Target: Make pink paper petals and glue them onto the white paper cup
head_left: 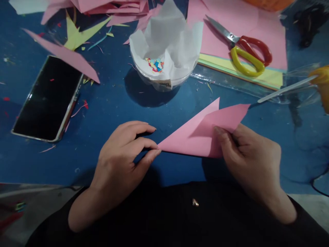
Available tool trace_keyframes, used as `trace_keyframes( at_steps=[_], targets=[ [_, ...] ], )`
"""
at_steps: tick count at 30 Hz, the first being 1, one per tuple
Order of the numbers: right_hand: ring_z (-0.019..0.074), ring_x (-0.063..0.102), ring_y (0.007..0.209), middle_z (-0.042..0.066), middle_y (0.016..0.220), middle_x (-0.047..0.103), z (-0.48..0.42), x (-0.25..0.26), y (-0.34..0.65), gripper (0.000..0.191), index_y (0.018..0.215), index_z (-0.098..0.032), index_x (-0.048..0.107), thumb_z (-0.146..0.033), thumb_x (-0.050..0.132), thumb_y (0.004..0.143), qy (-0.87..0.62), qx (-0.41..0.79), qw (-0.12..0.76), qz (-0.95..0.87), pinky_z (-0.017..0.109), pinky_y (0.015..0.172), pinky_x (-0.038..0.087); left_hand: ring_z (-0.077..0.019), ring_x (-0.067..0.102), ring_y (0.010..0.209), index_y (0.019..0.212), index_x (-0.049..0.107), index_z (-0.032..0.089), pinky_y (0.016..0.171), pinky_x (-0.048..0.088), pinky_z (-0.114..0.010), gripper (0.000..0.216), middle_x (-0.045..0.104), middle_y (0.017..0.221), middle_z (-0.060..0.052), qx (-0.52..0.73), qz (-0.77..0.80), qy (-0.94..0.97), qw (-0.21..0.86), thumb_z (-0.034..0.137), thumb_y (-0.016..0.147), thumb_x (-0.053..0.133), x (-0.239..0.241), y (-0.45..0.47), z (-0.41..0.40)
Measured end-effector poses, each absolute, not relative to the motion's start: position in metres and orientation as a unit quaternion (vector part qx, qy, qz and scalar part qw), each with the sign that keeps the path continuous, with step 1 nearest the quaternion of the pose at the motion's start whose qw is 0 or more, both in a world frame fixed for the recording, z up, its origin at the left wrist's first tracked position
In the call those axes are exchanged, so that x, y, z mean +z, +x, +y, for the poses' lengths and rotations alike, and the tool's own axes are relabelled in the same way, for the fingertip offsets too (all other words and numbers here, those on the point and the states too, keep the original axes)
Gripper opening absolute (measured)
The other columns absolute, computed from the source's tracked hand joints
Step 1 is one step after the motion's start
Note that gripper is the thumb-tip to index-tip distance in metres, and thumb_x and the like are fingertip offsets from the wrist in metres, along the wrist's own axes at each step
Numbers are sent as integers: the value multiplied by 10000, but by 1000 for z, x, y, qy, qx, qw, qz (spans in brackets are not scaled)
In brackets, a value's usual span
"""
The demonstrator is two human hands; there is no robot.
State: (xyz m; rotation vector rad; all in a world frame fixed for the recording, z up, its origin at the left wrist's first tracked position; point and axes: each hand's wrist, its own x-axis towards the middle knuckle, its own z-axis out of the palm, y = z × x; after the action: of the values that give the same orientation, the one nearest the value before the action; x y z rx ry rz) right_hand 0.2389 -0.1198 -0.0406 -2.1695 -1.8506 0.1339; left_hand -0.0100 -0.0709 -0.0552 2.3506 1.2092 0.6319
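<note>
A folded pink paper triangle [197, 132] lies on the blue table [115, 103] in front of me. My left hand [123, 154] pinches its pointed left tip between thumb and fingers. At the triangle's right side, my right hand [249, 157] grips the folded flap, fingers closed on the paper. Both sleeves are black.
A black phone [48, 97] lies at the left. A clear bowl lined with white paper [166, 51] holds coloured confetti. Red-and-yellow scissors [244, 51] rest on pink sheets [239, 20] over a coloured paper stack. Pink and yellow offcuts [74, 34] litter the far left. A yellow glue gun [321, 82] sits right.
</note>
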Motion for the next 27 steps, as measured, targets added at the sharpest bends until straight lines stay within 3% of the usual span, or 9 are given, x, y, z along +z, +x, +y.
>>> trace_keyframes(
  at_steps=[6,13,27],
  targets=[
    [149,469,489,-16,533,490,-120,-45,238,361,687,-228,525,-425,449,980,-770,39,122,-625,273,498,255,-254,646,1131,789,710,205,1000,514,-437,188,730,1093,-71,215,452,842,199,200,936,594,-54,-10,-71],
    [122,347,444,-49,503,395,-117,-47,237,394,646,-245,371,-463,534,931,-791,41,139,-594,278,492,212,-268,645,1128,778,694,207,990,518,-450,189,725,1095,-71,207,458,843,195,222,933,586,-54,-8,-71],
    [154,468,506,-19,584,519,-117,-53,235,314,770,-232,557,-497,550,937,-798,33,150,-583,278,498,254,-266,639,1134,745,655,204,979,517,-431,198,719,1095,-75,207,461,845,174,205,930,586,-56,-7,-73]
  ],
)
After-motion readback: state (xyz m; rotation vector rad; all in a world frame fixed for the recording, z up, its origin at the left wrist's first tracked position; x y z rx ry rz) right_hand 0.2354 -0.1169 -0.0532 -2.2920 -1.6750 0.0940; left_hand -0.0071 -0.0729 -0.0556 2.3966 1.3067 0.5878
